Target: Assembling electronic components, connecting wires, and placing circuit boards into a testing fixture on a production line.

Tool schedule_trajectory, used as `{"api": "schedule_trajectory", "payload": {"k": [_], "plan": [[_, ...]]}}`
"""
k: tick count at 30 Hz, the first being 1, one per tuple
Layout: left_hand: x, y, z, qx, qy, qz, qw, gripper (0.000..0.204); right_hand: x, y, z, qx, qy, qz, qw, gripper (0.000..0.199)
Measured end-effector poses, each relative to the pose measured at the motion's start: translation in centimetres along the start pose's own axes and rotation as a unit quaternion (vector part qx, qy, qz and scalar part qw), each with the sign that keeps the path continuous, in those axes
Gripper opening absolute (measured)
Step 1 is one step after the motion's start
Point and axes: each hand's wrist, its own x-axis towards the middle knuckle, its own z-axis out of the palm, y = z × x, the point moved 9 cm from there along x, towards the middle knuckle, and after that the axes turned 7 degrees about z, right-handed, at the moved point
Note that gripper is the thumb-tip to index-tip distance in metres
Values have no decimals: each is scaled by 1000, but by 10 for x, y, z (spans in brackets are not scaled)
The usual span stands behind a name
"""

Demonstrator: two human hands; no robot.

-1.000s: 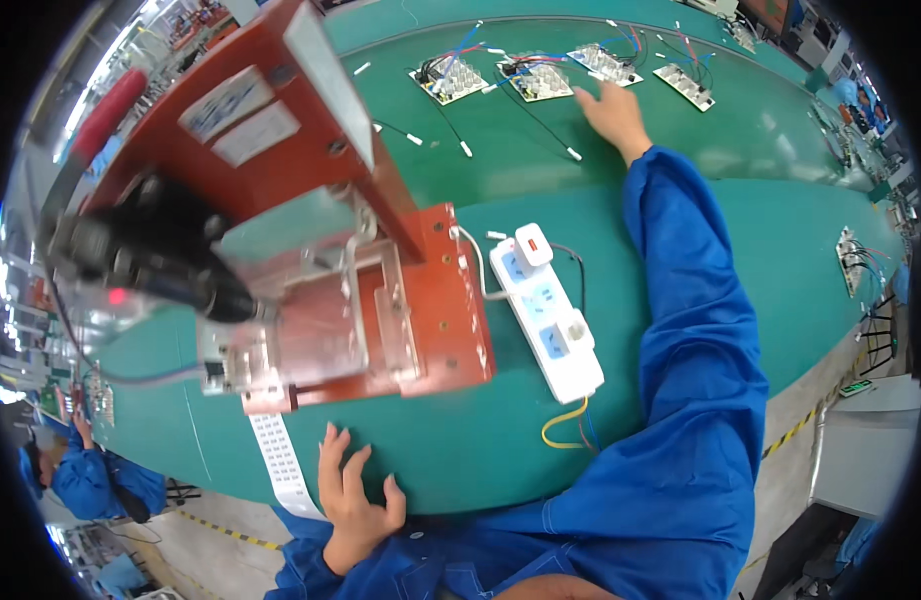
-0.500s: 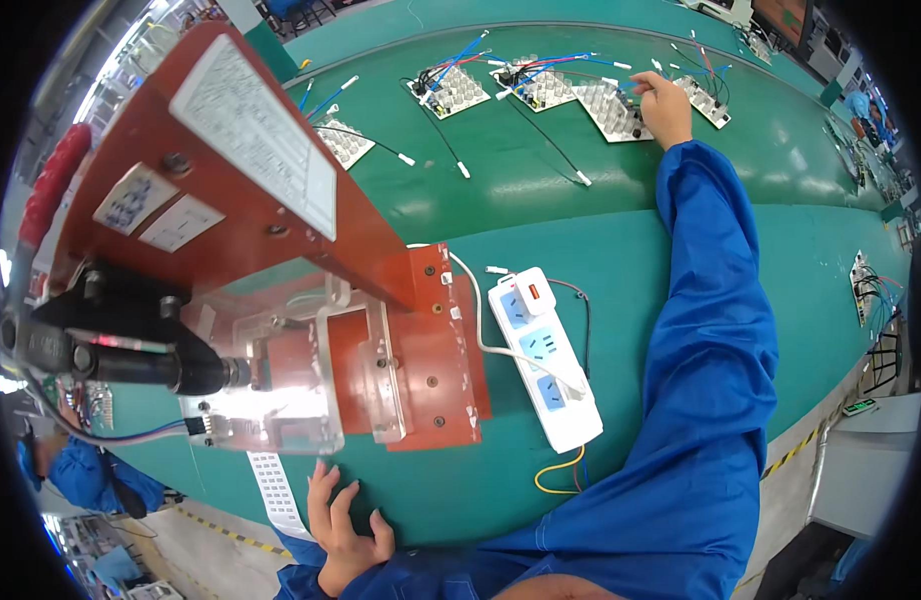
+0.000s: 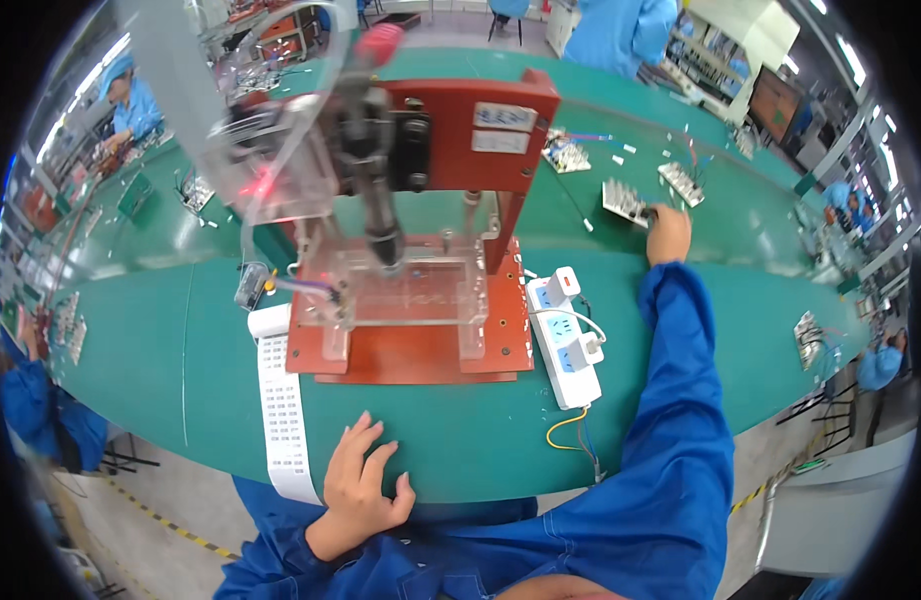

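The right hand (image 3: 669,233) reaches far behind the red press fixture (image 3: 413,330) and closes on a circuit board (image 3: 626,201). The left hand (image 3: 361,487) lies open, flat on the green table (image 3: 161,340) before the fixture, beside the label strip (image 3: 281,410).

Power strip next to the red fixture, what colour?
White, with pale blue socket faces, the power strip shows best in the head view, on the green bench.
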Motion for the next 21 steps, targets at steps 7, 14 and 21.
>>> {"api": "schedule_trajectory", "payload": {"k": [7,14,21], "plan": [[-10,7,-23,-153,-24,96,983,35,-109,-65,-171,87,225,-40,970,29],[1,39,-89,-3,18,314,949,35,-136,-193,-374,145,272,-272,911,33],[50,82,-128,187,10,442,877,43,-170,-321,-375,262,-93,-443,853,18]]}}
